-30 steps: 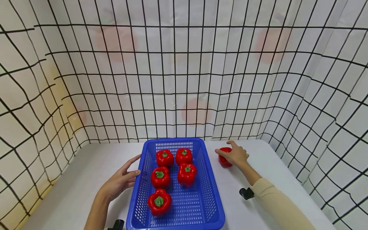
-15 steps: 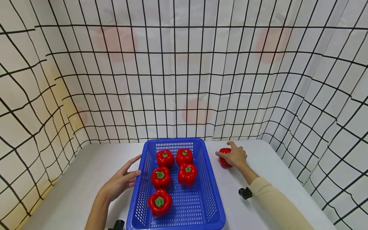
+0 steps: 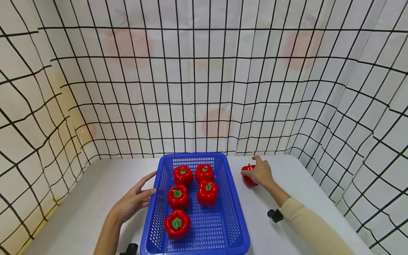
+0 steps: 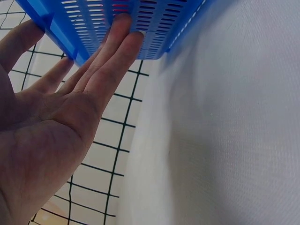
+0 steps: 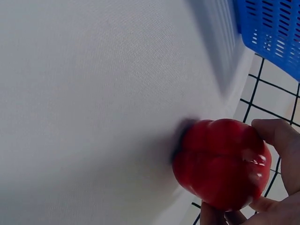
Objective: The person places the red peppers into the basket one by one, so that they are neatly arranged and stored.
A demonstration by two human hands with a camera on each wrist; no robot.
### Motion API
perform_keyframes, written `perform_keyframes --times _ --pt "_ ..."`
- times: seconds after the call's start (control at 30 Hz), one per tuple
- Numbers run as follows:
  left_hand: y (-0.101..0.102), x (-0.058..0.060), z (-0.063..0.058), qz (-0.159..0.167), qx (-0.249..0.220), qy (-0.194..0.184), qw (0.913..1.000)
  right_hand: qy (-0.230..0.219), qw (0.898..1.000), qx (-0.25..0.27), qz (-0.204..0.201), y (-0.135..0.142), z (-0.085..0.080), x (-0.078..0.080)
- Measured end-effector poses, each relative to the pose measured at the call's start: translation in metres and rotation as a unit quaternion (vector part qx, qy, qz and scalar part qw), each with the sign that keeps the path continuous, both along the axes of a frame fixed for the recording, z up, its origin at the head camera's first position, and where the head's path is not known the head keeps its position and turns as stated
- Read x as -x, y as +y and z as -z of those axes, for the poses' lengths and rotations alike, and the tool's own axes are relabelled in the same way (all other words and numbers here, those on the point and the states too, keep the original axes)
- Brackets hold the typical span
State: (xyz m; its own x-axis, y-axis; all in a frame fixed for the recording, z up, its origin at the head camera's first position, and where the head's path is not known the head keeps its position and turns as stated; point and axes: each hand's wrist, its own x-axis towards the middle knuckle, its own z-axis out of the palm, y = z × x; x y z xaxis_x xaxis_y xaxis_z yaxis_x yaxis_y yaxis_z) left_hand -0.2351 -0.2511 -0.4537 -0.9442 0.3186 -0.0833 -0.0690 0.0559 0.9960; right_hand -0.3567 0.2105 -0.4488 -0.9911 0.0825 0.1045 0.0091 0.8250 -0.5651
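Note:
My right hand point(image 3: 262, 173) holds a red bell pepper point(image 3: 248, 177) low over the table, right of the blue basket. In the right wrist view, the thumb lies on one side of this pepper point(image 5: 220, 164) and the fingers on the other, partly hidden behind it. My left hand point(image 3: 132, 202) rests at the left wall of the blue basket point(image 3: 237, 219); its fingers are straight against the slotted side point(image 4: 154, 23), with the thumb at the rim. Inside the basket stand several red bell peppers with green stems, such as the nearest pepper point(image 3: 177, 224).
A white cloth-covered table point(image 3: 83, 198) lies under everything. Black grid netting point(image 3: 208, 83) over white sheets encloses the back and both sides. Dark wrist devices sit under each forearm, the right device point(image 3: 275, 215) near the cream sleeve point(image 3: 313, 226).
The pepper at my right hand has tipped, so its green stem now shows at the top. My right thumb has moved slightly right. The left hand and basket stay put.

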Motion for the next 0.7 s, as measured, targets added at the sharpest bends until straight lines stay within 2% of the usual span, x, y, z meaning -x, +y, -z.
perform_keyframes --times 0.53,0.7 --pt "0.001 0.0 0.001 -0.005 0.005 -0.005 1.0 -0.002 0.999 -0.029 -0.043 0.002 -0.01 -0.019" --pt "0.001 0.001 0.001 -0.003 0.002 -0.006 1.0 -0.01 0.999 -0.016 -0.051 0.004 -0.011 -0.027"
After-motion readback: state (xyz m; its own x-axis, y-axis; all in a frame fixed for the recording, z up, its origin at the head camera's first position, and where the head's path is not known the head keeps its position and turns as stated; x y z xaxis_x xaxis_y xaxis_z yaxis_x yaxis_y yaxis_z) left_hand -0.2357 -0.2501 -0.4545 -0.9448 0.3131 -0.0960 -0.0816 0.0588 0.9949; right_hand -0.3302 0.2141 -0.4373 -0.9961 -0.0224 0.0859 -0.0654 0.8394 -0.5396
